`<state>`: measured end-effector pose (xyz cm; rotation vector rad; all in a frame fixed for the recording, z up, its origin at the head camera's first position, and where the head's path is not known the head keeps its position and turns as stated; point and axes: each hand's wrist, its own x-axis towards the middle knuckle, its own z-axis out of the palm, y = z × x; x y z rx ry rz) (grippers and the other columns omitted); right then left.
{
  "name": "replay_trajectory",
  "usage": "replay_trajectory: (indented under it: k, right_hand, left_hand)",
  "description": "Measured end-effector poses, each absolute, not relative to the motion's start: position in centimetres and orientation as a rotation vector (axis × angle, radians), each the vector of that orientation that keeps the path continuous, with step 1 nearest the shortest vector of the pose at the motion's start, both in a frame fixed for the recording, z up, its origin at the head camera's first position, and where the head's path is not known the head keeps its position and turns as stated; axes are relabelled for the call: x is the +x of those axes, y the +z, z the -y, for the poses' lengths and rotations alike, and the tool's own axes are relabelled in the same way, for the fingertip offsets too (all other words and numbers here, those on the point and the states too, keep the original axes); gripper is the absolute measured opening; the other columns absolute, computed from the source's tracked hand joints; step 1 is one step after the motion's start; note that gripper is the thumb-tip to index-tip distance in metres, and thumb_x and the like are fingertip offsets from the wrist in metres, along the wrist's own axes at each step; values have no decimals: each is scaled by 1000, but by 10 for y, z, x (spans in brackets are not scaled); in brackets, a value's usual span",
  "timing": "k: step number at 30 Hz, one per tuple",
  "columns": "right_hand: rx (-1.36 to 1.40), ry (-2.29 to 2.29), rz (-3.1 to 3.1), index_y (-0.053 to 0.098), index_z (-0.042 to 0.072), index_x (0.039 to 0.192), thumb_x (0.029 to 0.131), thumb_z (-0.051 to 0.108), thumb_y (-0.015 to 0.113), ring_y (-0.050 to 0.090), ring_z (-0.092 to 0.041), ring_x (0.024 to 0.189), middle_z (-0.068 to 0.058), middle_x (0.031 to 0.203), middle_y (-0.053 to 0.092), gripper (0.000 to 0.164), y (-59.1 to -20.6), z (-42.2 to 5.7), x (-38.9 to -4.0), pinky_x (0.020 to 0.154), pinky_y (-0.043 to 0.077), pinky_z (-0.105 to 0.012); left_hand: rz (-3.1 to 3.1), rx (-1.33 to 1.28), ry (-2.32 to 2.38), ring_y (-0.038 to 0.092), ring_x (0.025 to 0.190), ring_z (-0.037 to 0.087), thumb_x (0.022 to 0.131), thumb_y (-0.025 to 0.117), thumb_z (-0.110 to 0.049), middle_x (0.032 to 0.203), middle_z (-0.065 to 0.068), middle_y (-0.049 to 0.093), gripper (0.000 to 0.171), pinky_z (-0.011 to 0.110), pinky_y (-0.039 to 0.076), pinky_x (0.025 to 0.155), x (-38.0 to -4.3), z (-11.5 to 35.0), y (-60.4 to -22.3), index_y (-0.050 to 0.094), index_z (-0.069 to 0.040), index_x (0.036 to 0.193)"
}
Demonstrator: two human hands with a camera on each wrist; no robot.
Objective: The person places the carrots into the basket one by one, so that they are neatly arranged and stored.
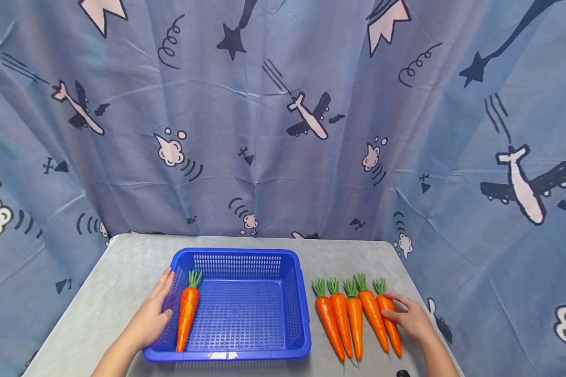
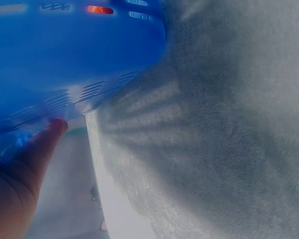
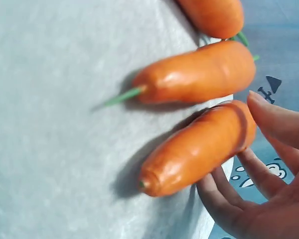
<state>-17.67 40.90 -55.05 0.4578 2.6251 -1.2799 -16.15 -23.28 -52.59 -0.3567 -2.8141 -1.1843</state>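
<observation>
A blue plastic basket [image 1: 226, 356] stands on the table with one orange carrot [image 1: 187, 319] lying along its left side. My left hand [image 1: 153, 314] lies along the basket's left wall, fingers straight and pointing forward. In the left wrist view, a digit [image 2: 52, 132] of that hand reaches up to the slotted blue wall. To the basket's right, several carrots [image 1: 341, 319] lie in a row, green tops away from me. My right hand [image 1: 407, 317] is at the upper part of the rightmost carrot [image 3: 197, 152], its fingers bent around it from above and along its right side.
The pale table [image 1: 94, 309] extends left of the basket. A patterned blue curtain [image 1: 254, 157] hangs behind and along both sides. A small black object [image 1: 403, 373] sits at the bottom edge of the view, near the right forearm.
</observation>
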Motion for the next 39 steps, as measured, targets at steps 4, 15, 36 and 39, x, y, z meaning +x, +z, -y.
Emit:
replay_trajectory:
  k: [4, 15, 36, 39]
  right_hand:
    - [392, -1255, -2619, 52, 6, 146, 90, 17, 73, 36, -58, 138, -35, 154, 36, 61, -553, -411, -177, 108, 38, -70]
    - [296, -1157, -2722, 54, 4, 144, 87, 8, 72, 52, -52, 123, -36, 141, 50, 60, -550, -410, -181, 87, 57, -50]
    - [356, -1593, -2539, 35, 7, 156, 96, 28, 68, 60, -37, 118, -34, 149, 37, 71, -498, -386, -178, 83, 63, -44]
    - [326, -1625, -2539, 36, 9, 156, 96, 28, 68, 61, -36, 117, -33, 149, 38, 71, -491, -376, -179, 83, 63, -44]
  left_hand:
    - [2826, -342, -1211, 20, 148, 54, 81, 56, 10, 169, 19, 11, 84, 72, 22, 114, -162, 233, -526, 23, 2, 158]
    - [2868, -315, -1193, 19, 148, 54, 83, 56, 9, 169, 19, 10, 84, 71, 21, 115, -162, 234, -524, 21, 1, 159]
    - [2868, -322, -1182, 21, 148, 54, 83, 56, 8, 169, 20, 10, 84, 71, 22, 115, -161, 232, -522, 21, 2, 159]
    - [2867, -323, -1184, 20, 148, 54, 83, 56, 8, 169, 21, 10, 84, 70, 22, 115, -161, 232, -523, 21, 2, 159]
